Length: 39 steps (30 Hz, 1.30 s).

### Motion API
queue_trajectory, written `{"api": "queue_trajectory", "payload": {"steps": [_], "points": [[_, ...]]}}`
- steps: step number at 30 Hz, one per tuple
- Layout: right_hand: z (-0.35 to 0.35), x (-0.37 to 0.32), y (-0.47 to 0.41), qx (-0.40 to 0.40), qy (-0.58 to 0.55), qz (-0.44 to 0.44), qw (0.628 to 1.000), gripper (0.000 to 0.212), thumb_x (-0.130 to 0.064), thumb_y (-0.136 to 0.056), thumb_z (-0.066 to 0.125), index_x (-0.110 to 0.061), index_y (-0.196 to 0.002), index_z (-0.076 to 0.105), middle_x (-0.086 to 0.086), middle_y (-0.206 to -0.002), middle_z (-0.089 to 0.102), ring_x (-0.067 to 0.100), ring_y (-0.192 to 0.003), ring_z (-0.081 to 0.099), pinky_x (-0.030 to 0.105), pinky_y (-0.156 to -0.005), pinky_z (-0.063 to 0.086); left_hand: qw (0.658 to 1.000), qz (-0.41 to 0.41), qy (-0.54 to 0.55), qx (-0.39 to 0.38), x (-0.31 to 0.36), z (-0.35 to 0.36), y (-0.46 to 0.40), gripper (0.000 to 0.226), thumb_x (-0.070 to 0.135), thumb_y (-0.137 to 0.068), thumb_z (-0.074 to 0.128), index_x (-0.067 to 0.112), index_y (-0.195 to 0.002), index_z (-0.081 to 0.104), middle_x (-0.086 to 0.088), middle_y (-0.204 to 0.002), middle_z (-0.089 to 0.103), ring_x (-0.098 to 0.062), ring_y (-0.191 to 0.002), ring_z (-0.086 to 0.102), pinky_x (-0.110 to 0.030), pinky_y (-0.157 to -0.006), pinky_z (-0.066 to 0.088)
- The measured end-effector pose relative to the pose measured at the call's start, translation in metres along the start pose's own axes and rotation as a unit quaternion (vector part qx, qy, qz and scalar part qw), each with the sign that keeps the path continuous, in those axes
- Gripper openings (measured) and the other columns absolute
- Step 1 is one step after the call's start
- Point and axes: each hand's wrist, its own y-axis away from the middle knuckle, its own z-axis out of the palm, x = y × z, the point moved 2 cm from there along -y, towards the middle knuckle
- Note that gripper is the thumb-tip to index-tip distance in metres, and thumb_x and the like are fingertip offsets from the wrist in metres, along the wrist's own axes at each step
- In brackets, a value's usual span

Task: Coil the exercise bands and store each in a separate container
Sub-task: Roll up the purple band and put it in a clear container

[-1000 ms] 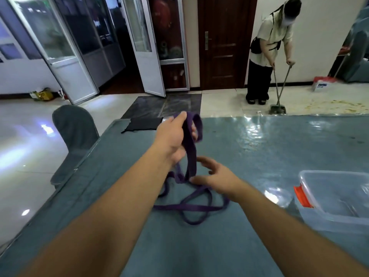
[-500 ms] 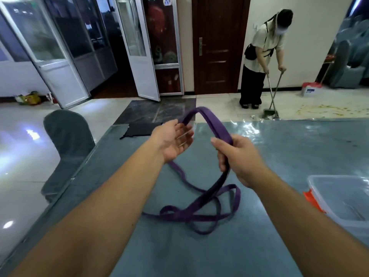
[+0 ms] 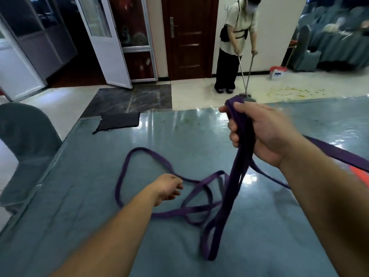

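Note:
A long purple exercise band [image 3: 229,188] lies in loose, tangled loops on the blue-green table [image 3: 99,226]. My right hand [image 3: 257,132] grips a bunch of its strands and holds them up above the table, so they hang down to the surface. One strand runs off to the right behind my right forearm. My left hand [image 3: 167,186] is low over the table at the edge of a flat loop, fingers loosely curled. Whether it grips the band cannot be made out. Only an orange-red corner of the clear container [image 3: 360,173] shows at the right edge.
A dark cloth [image 3: 117,120] lies at the table's far left corner. A covered chair [image 3: 26,148] stands by the left edge. Beyond the far edge a person [image 3: 235,47] sweeps the floor. More covered chairs [image 3: 323,47] stand at the back right.
My right hand took the band's top loop over from my left hand and raised it to the right. My left hand dropped to the loops on the table. The view swung left, hiding the container.

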Motion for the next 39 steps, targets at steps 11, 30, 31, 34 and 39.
{"api": "queue_trajectory", "payload": {"steps": [11,30,31,34,39], "points": [[-0.050,0.164,-0.019,0.157,0.057,0.198,0.966,0.031,-0.027,-0.108,0.052,-0.002,-0.104,0.069,0.006,-0.061,0.055,0.021,-0.042,0.045,0.030,-0.046,0.040,0.927,-0.005,-0.372,-0.051,-0.086,0.023,-0.062,0.051,0.022,-0.094,0.063,0.014,-0.143,0.055,-0.010,-0.145,0.060,-0.028,-0.129,0.060,-0.032,-0.105,0.048],[-0.061,0.266,-0.015,0.247,0.063,0.233,0.939,0.035,-0.034,-0.104,0.056,-0.003,-0.094,0.071,0.006,-0.064,0.058,0.019,-0.048,0.048,0.036,-0.054,0.043,0.808,0.126,-0.573,0.052,-0.066,0.003,-0.142,0.034,0.012,-0.101,0.043,0.017,-0.133,0.053,-0.010,-0.137,0.055,-0.032,-0.128,0.054,-0.046,-0.105,0.048],[-0.060,0.268,-0.014,0.253,0.070,0.234,0.936,0.036,-0.033,-0.105,0.055,-0.003,-0.093,0.071,0.006,-0.063,0.059,0.019,-0.049,0.049,0.036,-0.055,0.044,0.804,0.139,-0.575,0.049,-0.060,0.004,-0.150,0.037,0.010,-0.101,0.043,0.017,-0.136,0.051,-0.009,-0.139,0.053,-0.032,-0.130,0.053,-0.047,-0.106,0.047],[-0.058,0.272,-0.011,0.273,0.058,0.241,0.929,0.036,-0.031,-0.107,0.055,-0.004,-0.089,0.070,0.007,-0.063,0.058,0.017,-0.049,0.050,0.033,-0.051,0.044,0.795,0.172,-0.581,0.023,-0.049,0.011,-0.172,0.051,0.006,-0.102,0.042,0.018,-0.151,0.040,-0.005,-0.156,0.041,-0.028,-0.143,0.042,-0.046,-0.112,0.043],[-0.056,0.279,-0.009,0.285,0.072,0.252,0.922,0.038,-0.028,-0.107,0.055,0.006,-0.095,0.067,0.005,-0.060,0.058,0.020,-0.048,0.050,0.030,-0.047,0.045,0.765,0.174,-0.619,-0.034,-0.048,0.029,-0.202,0.069,0.001,-0.103,0.035,0.018,-0.166,0.013,0.000,-0.174,0.012,-0.020,-0.160,0.013,-0.042,-0.126,0.027]]}}
